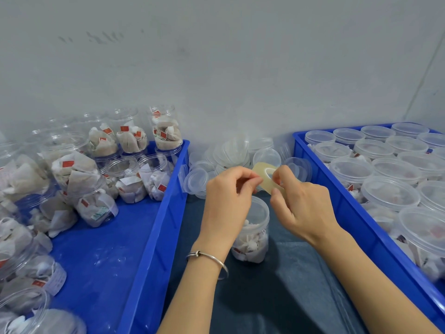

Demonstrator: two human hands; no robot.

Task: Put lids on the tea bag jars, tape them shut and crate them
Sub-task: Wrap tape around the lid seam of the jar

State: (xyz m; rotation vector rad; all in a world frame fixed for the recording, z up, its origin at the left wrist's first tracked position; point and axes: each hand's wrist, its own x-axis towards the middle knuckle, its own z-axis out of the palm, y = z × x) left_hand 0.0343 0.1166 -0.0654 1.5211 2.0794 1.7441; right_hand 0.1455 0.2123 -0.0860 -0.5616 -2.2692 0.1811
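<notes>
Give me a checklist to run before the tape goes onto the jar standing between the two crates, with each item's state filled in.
1. Lid seated on the jar between the crates: ok, a clear lid covers its mouth.
2. Jar upright on the dark mat: ok.
3. Tape roll in hand: ok, the right hand grips it above the jar.
4. Free tape end pulled out: cannot tell, the left hand pinches at the roll's edge, but clear tape does not show.
5. Room in the right crate for the finished jar: cannot tell, lidded jars fill the part in view.
</notes>
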